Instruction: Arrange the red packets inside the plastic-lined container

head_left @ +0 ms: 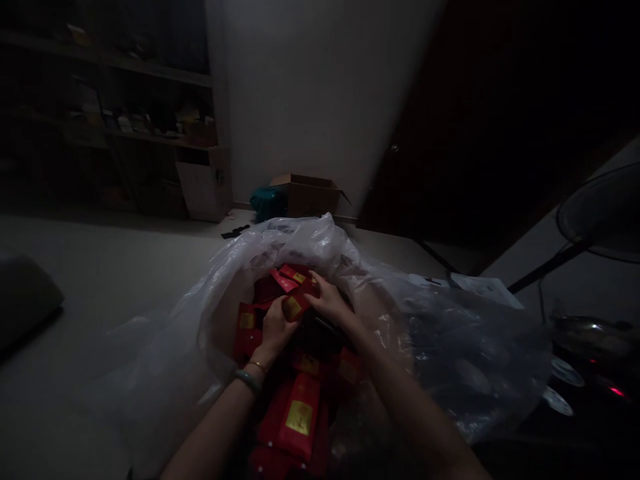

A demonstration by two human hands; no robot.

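Observation:
Inside a large clear plastic bag (220, 287), both my hands grip one red packet with a gold label (294, 306). My left hand (277, 327) has its fingers closed on the packet's lower left side; a bangle and a thin bracelet circle that wrist. On the packet's right side, the fingers of my right hand (327, 298) are bent round its edge. More red packets lie about my hands: one with a gold label (247, 321) at the left, a bright one (300, 417) nearer me, and several behind. Dim light hides the bag's deeper contents.
A cardboard box (313, 197) and a teal bundle (269, 203) stand by the wall. Cluttered shelves (160, 75) rise at the left, a dark door (465, 120) at the right. A fan (603, 213) and small plates (567, 371) are at far right.

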